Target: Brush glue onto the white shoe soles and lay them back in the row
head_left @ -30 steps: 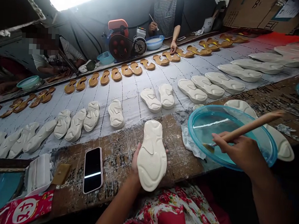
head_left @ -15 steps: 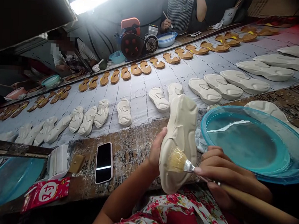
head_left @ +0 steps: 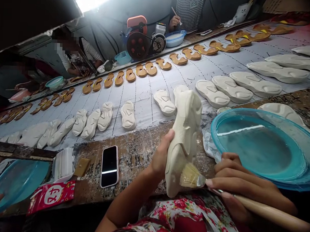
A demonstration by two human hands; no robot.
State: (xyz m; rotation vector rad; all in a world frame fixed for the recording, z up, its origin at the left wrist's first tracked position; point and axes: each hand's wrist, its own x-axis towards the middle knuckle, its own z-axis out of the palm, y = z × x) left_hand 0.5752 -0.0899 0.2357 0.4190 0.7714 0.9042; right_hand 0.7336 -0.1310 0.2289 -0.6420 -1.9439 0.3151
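Upright and tilted a little sideways, a cream shoe sole (head_left: pixel 185 131) is gripped at its left edge by my left hand (head_left: pixel 162 154). My right hand (head_left: pixel 244 185) is closed on a wooden-handled brush (head_left: pixel 269 210), whose pale bristles press against the lower part of the sole. Right of the sole, a blue basin (head_left: pixel 259 144) of cloudy liquid stands beside my right hand. Behind the held sole, several similar cream soles (head_left: pixel 128 115) lie in a row on the white cloth (head_left: pixel 143 95).
A phone (head_left: pixel 110 167), a white box (head_left: pixel 64 164) and a red packet (head_left: pixel 52 195) lie left on the brown bench (head_left: pixel 138 146). Brown sandal soles (head_left: pixel 163 64) line the far side, near a machine (head_left: pixel 138 45). Other people sit across and at left; a hand shows at the left edge.
The sole has turned so that more of its side shows. The brush has moved down and right along it. At the left edge, another person's hand has appeared by a basin.
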